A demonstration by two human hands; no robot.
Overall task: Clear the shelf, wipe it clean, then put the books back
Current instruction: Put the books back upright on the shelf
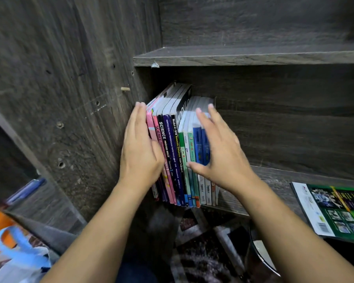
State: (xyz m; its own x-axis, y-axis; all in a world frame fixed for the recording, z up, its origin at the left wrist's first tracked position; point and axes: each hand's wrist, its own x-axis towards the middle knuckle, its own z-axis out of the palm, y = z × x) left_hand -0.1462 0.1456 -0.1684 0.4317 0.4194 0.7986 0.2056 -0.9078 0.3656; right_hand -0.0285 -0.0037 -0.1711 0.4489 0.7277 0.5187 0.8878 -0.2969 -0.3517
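1. The left hand (140, 152) lies flat against the pink cover at the left end of the row of books (175, 139), fingers straight and together, gripping nothing.
2. The right hand (223, 154) rests over the blue books at the right end, fingers spread and relaxed, thumb across the green spines; it is slightly blurred.
3. The row stands upright between the two hands on the dark wooden shelf (274, 178), spines facing out, close to the side panel (70, 99) left of the left hand.
4. A green-covered book (339, 209) lies flat on the same shelf, right of the right hand and apart from the row.
5. A blue-and-white plastic bag (18, 254) sits below the left forearm.
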